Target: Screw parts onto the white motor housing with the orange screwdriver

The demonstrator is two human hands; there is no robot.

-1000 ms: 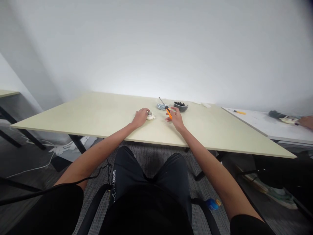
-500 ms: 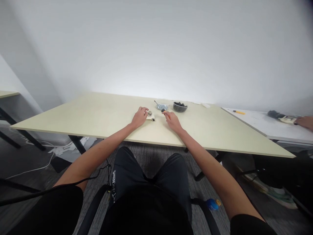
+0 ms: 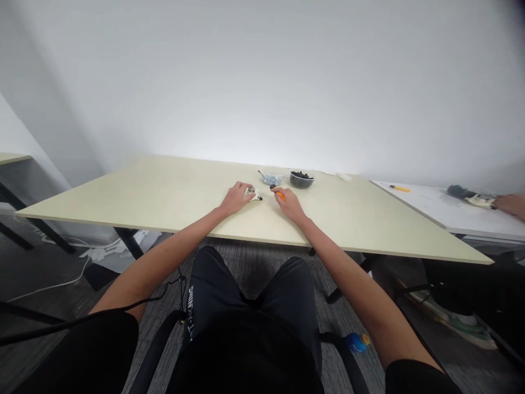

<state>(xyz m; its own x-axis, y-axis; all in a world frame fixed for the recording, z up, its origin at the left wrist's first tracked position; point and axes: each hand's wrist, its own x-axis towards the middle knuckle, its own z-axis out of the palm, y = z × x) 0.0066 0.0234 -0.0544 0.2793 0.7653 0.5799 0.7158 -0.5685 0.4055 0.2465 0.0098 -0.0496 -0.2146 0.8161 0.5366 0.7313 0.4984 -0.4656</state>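
My left hand [image 3: 237, 198] is closed round the near left side of a small white part [image 3: 257, 195] on the table. A round silvery piece sits on top of that part, and a small black bit shows at its right end. To the right of it, my right hand [image 3: 290, 204] pinches a small orange-handled tool [image 3: 280, 195] with a black end. The tool's exact kind is too small to make out. A short gap separates the black end from the white part.
Behind my hands, a clear bowl [image 3: 271, 179] holds small silvery pieces and a dark stick. Beside it a bowl of black parts [image 3: 302, 180] stands. On the white table at right lie a yellow cutter [image 3: 400, 189] and a dark-and-white device [image 3: 471, 196], touched by another person's hand [image 3: 511, 204].
My left fingers have come down round the white part, which has shifted slightly to the right. In my right hand, more of the orange handle now shows.
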